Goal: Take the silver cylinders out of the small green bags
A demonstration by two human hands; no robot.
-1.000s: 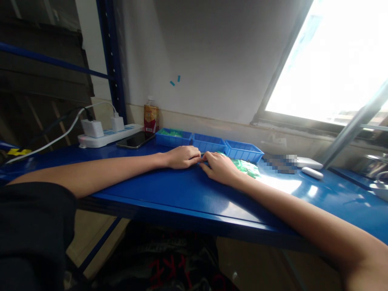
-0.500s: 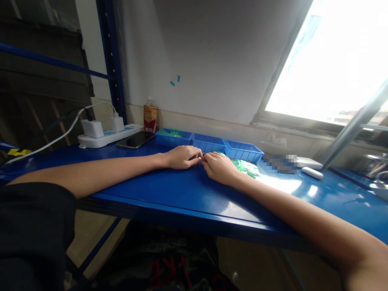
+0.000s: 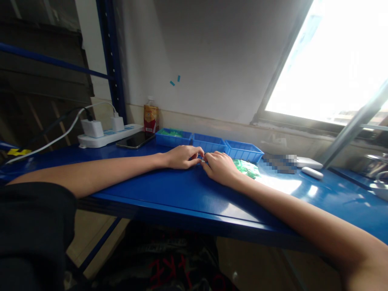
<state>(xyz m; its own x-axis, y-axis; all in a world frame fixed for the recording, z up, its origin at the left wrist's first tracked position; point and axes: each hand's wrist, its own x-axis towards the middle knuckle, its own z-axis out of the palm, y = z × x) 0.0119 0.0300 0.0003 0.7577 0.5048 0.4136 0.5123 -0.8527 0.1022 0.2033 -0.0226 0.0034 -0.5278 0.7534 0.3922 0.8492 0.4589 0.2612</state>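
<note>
My left hand (image 3: 184, 157) and my right hand (image 3: 220, 166) meet fingertip to fingertip just above the blue tabletop (image 3: 169, 190). Both have their fingers bent and closed at the tips. A tiny pale piece shows between them, too small to name. Right behind my right hand lies a pile of green-and-white pieces (image 3: 246, 168), partly covered by that hand. Three blue trays stand beyond my hands: the left tray (image 3: 174, 140) holds green bits, while the middle tray (image 3: 209, 144) and the right tray (image 3: 245, 152) show their ribbed walls.
On the left are a white power strip (image 3: 110, 135) with plugs and cables, a phone (image 3: 136, 140) and a drink bottle (image 3: 150, 118). At the right lie a white oblong case (image 3: 312, 173) and a pixelated dark item (image 3: 280, 163). A metal bar (image 3: 354, 121) slants by the window.
My right fingers have shifted slightly right, widening the gap between the hands a little. A tiny pale piece now shows there. My left hand has hardly moved.
</note>
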